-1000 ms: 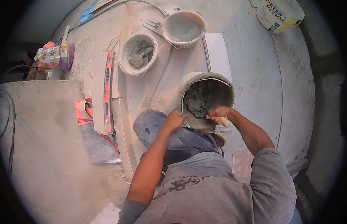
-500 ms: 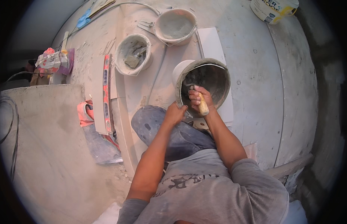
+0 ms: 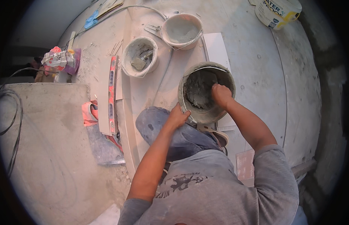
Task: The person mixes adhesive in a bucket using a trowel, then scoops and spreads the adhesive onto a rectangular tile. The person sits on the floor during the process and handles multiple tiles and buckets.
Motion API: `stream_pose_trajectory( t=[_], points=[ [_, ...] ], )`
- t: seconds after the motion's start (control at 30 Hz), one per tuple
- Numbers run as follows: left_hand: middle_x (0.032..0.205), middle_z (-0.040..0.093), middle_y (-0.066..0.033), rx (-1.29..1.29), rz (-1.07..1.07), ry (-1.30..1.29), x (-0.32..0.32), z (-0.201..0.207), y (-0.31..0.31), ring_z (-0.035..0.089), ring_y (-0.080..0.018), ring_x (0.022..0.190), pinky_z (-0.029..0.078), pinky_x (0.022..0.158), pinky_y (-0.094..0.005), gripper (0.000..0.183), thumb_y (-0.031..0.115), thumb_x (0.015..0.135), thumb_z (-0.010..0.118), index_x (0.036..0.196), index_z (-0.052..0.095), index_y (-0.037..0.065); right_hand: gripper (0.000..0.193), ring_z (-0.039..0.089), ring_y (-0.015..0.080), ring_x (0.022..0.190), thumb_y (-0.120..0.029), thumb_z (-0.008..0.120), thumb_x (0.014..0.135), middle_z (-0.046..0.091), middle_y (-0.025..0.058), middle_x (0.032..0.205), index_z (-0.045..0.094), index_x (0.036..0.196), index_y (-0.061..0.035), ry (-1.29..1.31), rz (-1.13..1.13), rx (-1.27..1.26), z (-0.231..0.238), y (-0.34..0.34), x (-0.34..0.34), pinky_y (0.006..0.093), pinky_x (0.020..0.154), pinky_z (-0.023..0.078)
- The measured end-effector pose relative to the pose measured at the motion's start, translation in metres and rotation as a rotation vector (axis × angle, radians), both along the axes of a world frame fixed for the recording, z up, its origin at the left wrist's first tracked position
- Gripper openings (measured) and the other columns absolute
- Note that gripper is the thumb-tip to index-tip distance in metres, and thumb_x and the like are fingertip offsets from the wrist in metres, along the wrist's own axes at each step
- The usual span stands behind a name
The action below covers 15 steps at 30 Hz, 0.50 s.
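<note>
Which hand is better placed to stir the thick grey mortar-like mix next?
Probably the right hand: it reaches into the tilted, round grey bucket, by the mix, while the left hand grips the rim.

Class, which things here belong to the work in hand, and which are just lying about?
In use:
tilted bucket, rim gripped by the left hand
grey mix inside
right hand closed inside it, any tool hidden

Apparently just lying about:
red level
two farther buckets
yellow-trimmed bucket

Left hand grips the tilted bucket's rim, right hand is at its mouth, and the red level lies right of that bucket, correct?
No: the head view shows the red level left of the tilted bucket. The left hand grips the bucket's rim; the right hand is at its mouth.
</note>
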State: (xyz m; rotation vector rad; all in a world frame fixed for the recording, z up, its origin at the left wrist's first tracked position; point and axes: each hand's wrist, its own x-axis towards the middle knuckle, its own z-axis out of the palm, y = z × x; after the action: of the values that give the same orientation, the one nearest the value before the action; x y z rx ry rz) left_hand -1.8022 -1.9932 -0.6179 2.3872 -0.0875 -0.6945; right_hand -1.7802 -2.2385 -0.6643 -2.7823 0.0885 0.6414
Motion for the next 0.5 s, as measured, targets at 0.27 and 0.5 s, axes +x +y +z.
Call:
stream_pose_trajectory(
  t=[0.27,0.5],
  points=[
    [0.121,0.063,-0.0275,-0.06,-0.028,0.076,0.002,0.002,-0.006,0.06,-0.0406,0.117,0.045,0.101,-0.0435,0.059,0.027,0.085,0.07,0.13,0.051,-0.005,0.026,0.072,0.033,0.099,-0.009,0.057,0.086,0.073,0.0189,0.103,0.073,0.106,-0.0025,0.261,0.423,-0.003,0.038,-0.009,-0.016,0.0443,0.086,0.058],
    [0.125,0.063,-0.0267,-0.073,-0.073,0.136,-0.007,0.004,-0.011,0.058,-0.04,0.121,0.044,0.103,-0.0441,0.056,0.025,0.086,0.068,0.131,0.052,-0.004,0.022,0.074,0.0316,0.086,-0.01,0.058,0.083,0.074,0.0168,0.088,0.075,0.095,-0.0015,0.052,0.2,-0.206,0.05,-0.018,-0.002,0.041,0.068,0.06]
  ],
)
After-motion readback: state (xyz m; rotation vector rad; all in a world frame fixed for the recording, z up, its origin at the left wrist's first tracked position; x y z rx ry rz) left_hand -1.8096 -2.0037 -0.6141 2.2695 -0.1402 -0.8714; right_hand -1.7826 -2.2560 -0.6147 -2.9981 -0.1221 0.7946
